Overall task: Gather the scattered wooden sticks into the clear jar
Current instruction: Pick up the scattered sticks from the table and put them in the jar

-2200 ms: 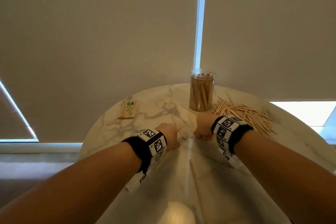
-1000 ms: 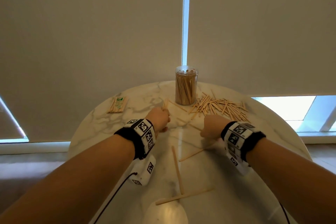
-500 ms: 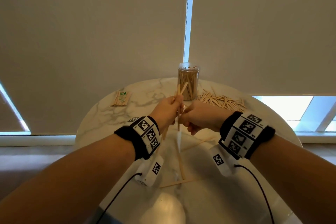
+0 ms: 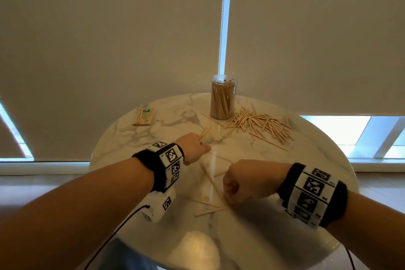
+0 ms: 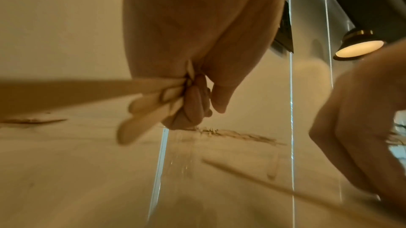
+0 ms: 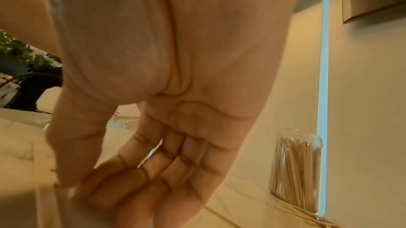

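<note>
The clear jar (image 4: 223, 98) stands upright at the back of the round marble table (image 4: 122, 138), packed with wooden sticks; it also shows in the right wrist view as the jar (image 6: 295, 171). A pile of loose sticks (image 4: 263, 125) lies just right of it. My left hand (image 4: 202, 146) grips a small bundle of sticks (image 5: 149, 103); their tips (image 4: 203, 133) poke out towards the jar. My right hand (image 4: 226, 200) is lower and nearer. Its thumb and bent fingers (image 6: 131, 188) pinch the near end of a long stick (image 4: 211, 180) lying on the table.
Two more sticks (image 4: 210, 211) lie crossed by my right hand. A wrapped packet of sticks (image 4: 143, 116) sits at the back left. Drawn roller blinds (image 4: 109, 39) hang right behind the table. Cables trail from both wrist units off the near edge.
Half a second ago both hands met above the table around a stick. Now they are apart: the left has moved forward with its bundle, the right has dropped to the long stick.
</note>
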